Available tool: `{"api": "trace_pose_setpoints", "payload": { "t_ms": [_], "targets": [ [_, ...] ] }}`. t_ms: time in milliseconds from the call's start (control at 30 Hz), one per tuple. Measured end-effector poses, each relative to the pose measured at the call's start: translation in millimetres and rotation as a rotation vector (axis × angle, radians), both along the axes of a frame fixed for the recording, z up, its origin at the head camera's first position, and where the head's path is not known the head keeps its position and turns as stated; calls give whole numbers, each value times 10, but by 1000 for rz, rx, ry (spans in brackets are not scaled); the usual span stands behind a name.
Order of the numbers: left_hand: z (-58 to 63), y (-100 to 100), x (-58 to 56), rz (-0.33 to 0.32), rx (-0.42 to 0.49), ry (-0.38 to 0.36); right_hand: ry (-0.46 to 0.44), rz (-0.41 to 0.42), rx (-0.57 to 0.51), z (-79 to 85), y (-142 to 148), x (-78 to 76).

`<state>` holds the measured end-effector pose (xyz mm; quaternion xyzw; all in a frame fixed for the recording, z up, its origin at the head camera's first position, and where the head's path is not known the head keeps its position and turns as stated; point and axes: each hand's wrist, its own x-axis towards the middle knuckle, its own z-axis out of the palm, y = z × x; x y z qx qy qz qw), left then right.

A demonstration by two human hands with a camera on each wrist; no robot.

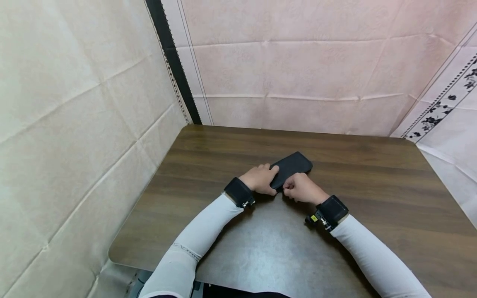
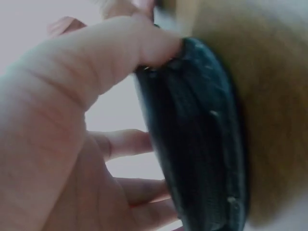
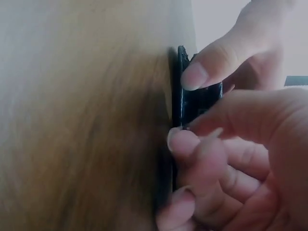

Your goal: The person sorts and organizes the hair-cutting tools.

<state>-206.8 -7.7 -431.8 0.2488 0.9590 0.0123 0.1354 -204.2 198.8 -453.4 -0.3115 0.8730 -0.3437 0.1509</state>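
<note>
A black zip wallet (image 1: 292,169) with stitched edges lies on the wooden table, slanting away to the right. Along its side, a dark zipper edge (image 2: 192,139) faces the left wrist camera. My left hand (image 1: 259,179) holds the wallet's near left end, thumb on the edge and fingers spread along the far face. From the right, my right hand (image 1: 302,188) pinches at the same edge with curled fingers, thumb and index meeting close to the left thumb (image 3: 199,74). Whatever lies between those right fingertips is hidden.
The brown table (image 1: 208,153) has rounded corners and reaches the pale cloth hangings (image 1: 298,74) behind. Another hanging (image 1: 93,136) stands along the left side. Black wrist straps (image 1: 239,192) with cameras sit over white sleeves.
</note>
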Motion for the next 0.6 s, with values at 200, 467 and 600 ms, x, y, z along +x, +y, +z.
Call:
{"api": "trace_pose_setpoints", "payload": {
  "t_ms": [200, 467, 600],
  "targets": [
    [53, -54, -29, -3, 20, -73, 54, 31, -9, -10, -53, 34],
    [85, -38, -17, -4, -11, -65, 87, 60, 4, -51, -65, 12],
    [69, -42, -14, 6, -15, -84, 104, 67, 0, -67, -71, 14]
  ]
}}
